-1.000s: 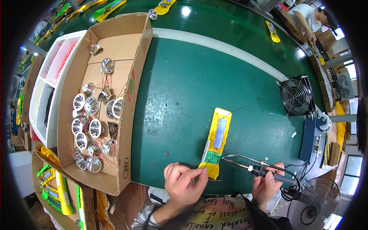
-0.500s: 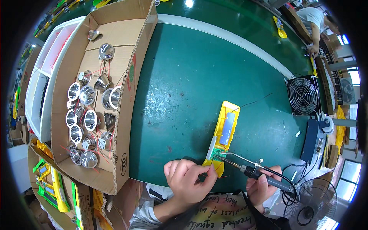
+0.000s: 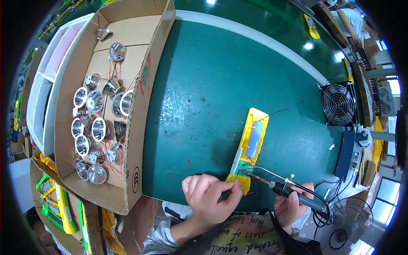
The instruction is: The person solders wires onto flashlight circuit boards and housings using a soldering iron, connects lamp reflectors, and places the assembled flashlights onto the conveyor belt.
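Note:
A yellow plastic housing lies lengthwise on the green bench, with a blue cylindrical battery inside. Near its closer end sits a small green circuit board. My right hand grips a soldering iron with a thin metal feed tube alongside, and its tip meets the board. Beside the housing's near end, my left hand is closed in a pinch on a thin wire, mostly hidden by the fingertips. Red wires show at that end, and a dark wire trails from the far end.
On the left stands a cardboard box of shiny reflector cups with red wires. A black fan and a dark blue box-shaped unit stand at right. Beyond the bench, another person works.
The view shifts slightly. The iron's tip stays at the board, and my left hand keeps its pinch. The other person's arm at the far right has moved.

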`<state>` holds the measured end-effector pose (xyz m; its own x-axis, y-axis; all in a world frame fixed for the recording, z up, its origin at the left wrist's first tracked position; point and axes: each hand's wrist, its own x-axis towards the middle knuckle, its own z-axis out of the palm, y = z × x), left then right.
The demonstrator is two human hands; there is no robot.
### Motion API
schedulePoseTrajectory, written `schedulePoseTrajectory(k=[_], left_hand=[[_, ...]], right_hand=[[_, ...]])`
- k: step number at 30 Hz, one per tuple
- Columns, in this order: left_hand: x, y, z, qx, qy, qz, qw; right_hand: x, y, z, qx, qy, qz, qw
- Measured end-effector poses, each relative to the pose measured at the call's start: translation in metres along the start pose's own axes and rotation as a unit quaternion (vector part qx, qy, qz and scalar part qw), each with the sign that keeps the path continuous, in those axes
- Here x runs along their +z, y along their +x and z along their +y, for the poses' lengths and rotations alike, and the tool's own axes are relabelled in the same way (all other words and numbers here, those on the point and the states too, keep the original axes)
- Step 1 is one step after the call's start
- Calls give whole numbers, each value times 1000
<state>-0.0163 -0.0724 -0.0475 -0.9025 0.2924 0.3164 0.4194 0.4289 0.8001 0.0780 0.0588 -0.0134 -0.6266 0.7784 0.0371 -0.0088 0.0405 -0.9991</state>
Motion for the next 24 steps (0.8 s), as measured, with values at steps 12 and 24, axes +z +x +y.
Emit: schedulePoseTrajectory(k=[12, 24], left_hand=[[0, 0, 0, 5, -3, 8, 1000], [2, 1, 0, 6, -5, 10, 1000]], right_hand=[[0, -2, -2, -18, -20, -16, 1000], [0, -2, -2, -31, -38, -14, 999]])
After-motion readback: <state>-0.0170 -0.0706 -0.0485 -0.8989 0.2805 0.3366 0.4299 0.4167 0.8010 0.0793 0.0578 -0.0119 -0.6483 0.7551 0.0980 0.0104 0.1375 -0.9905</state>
